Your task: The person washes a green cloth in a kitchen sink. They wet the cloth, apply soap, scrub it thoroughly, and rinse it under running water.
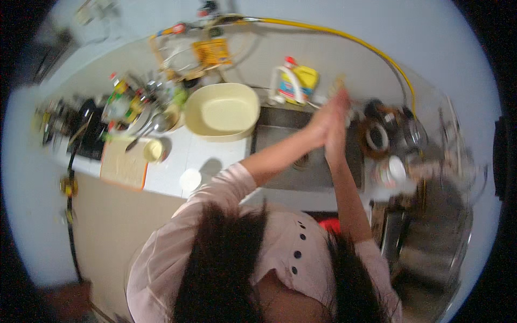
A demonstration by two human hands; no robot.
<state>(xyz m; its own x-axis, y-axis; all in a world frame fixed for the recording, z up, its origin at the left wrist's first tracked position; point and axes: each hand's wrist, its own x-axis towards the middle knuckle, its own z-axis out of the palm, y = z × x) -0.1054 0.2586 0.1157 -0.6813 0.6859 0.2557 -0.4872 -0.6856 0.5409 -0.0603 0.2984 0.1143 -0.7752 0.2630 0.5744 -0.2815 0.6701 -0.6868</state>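
Observation:
Both hands meet over the far right part of the sink (278, 169), palms against each other and fingers pointing at the wall. My left hand (321, 121) comes in from the left. Alongside it, my right hand (337, 135) reaches up from the right. Motion blurs the fingers, and whether anything lies between the palms is hidden. A blurred yellowish thing (338, 80) shows just beyond the fingertips. Behind the sink, left of the hands, stands a yellow jug (309, 78) with a red-capped bottle (287, 80) at its side.
A cream plastic basin (220, 111) stands left of the sink. Nearby are a small yellow cup (154, 150), a round white item (190, 179) and an orange-edged cutting board (121, 161). Right of the sink sit dark pots (377, 135) and a white-lidded jar (391, 171). A yellow hose (343, 36) runs along the wall.

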